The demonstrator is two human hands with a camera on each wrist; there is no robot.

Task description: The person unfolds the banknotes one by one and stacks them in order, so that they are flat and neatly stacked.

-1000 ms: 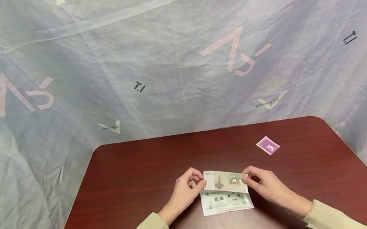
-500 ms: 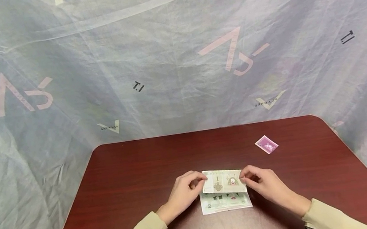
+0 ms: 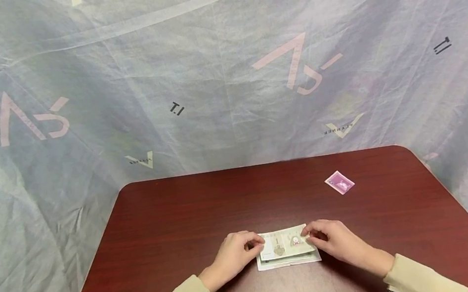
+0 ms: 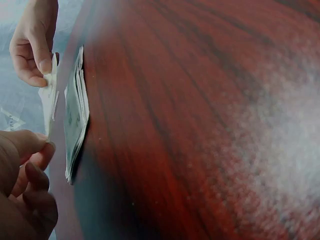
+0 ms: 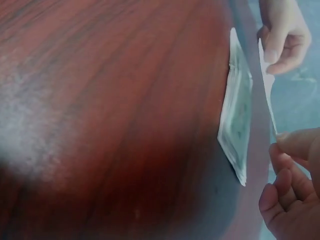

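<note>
Near the table's (image 3: 160, 226) front edge, the left hand (image 3: 230, 257) and right hand (image 3: 336, 240) each pinch one end of one banknote (image 3: 285, 244) just above one small stack of notes (image 3: 289, 260); one purple card (image 3: 340, 182) lies well apart.

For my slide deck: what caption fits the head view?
Both hands hold a banknote above a stack.

Notes stacked at the near middle of the table, one hand at each end

A banknote (image 3: 285, 244) sits just above a small pile of banknotes (image 3: 289, 260) on the table (image 3: 160, 226), near its front edge; the left hand (image 3: 231, 256) pinches its left end, the right hand (image 3: 334, 240) its right end; a lone card (image 3: 340, 182) lies well apart, behind and to the right, with the draped sheet (image 3: 214, 69) rising behind the table's far edge
</note>
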